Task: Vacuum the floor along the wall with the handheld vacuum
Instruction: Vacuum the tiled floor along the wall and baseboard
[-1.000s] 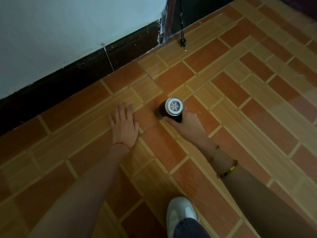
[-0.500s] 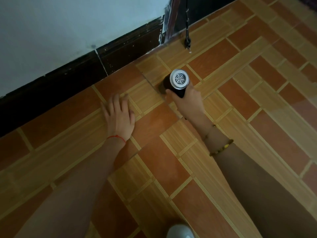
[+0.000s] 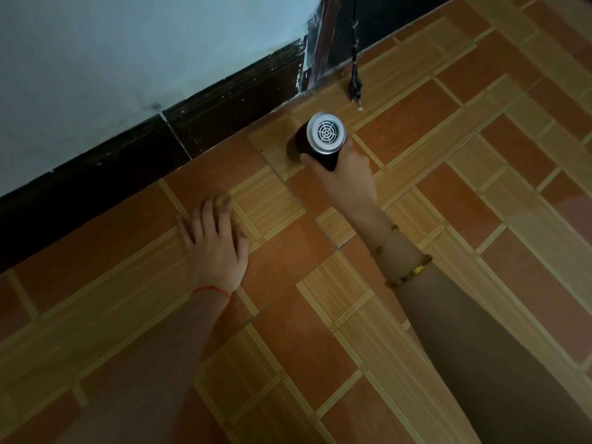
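Gripping the handheld vacuum (image 3: 322, 142) in the right hand (image 3: 344, 177), fingers wrapped round the dark barrel, thumb along its near side. Held nose-down, silver vented rear cap facing up toward the camera, so the intake end, hidden beneath the body, probably meets the tiled floor (image 3: 416, 219) squarely. Positioned just short of the dark skirting board (image 3: 224, 113), near the corner where the pale wall (image 3: 128, 59) ends at a door frame (image 3: 320, 49); close to the edge, but not touching it as far as can be told.

Spread flat on the tiles, the left hand (image 3: 214, 245), palm down, fingers extended and a little apart, holding nothing. Likely planted there as a prop, taking body weight while leaning low and forward, freeing the other arm to reach. Red thread on that wrist; beaded bracelets on the right wrist.

Hanging by the frame, a black cord (image 3: 355, 75), its end resting on the floor just beyond the vacuum. Worth steering round, lest the suction catch it.

Judging by the position, mid-pass along the wall line, with the stretch of skirting toward the left apparently still to be covered.
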Demonstrator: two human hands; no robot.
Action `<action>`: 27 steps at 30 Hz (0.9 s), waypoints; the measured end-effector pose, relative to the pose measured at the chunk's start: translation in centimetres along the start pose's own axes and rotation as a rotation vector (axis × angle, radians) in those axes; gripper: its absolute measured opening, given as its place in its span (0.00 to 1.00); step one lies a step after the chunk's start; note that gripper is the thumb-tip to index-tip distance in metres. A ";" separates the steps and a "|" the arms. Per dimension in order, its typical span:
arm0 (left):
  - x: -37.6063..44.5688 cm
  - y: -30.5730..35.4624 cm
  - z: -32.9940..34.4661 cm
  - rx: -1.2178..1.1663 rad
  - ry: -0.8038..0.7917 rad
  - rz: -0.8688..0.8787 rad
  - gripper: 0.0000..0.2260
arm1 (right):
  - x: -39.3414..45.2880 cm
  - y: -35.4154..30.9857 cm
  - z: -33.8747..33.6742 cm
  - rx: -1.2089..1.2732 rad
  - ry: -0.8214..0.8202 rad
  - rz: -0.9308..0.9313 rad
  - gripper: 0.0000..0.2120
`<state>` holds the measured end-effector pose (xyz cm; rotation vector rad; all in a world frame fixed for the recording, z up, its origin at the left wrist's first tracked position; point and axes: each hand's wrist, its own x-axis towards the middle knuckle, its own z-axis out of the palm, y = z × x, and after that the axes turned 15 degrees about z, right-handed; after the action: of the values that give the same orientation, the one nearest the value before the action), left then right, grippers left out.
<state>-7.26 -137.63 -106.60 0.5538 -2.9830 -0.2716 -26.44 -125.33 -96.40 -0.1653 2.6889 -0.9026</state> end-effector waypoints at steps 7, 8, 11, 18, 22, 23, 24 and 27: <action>0.0 -0.1 0.1 0.015 -0.001 -0.004 0.27 | 1.3 -1.3 1.3 0.018 -0.071 -0.058 0.33; 0.0 -0.1 0.1 0.014 -0.002 -0.006 0.27 | 1.1 -1.4 1.6 -0.003 -0.099 -0.092 0.33; 0.0 0.0 0.1 0.013 -0.009 -0.009 0.27 | 1.2 -1.5 1.9 -0.020 -0.110 -0.114 0.34; 0.2 0.0 0.2 -0.004 0.019 -0.020 0.26 | 3.9 -2.3 1.0 -0.002 0.051 -0.011 0.34; 0.2 -0.1 0.2 0.000 0.022 -0.023 0.26 | 4.9 -3.4 1.6 0.010 0.054 -0.016 0.33; 0.2 -0.1 0.2 0.002 0.023 -0.024 0.26 | 4.9 -3.7 1.9 0.013 0.038 -0.024 0.33; 0.2 -0.1 0.2 0.004 0.024 -0.023 0.26 | 4.9 -3.8 2.2 0.020 0.016 -0.035 0.34; 0.2 -0.1 0.3 -0.001 0.032 -0.021 0.25 | 4.1 -4.2 3.4 0.010 -0.072 -0.106 0.35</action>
<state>-7.42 -137.76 -106.88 0.5847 -2.9473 -0.2637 -29.21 -131.41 -97.46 -0.3346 2.6301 -0.9220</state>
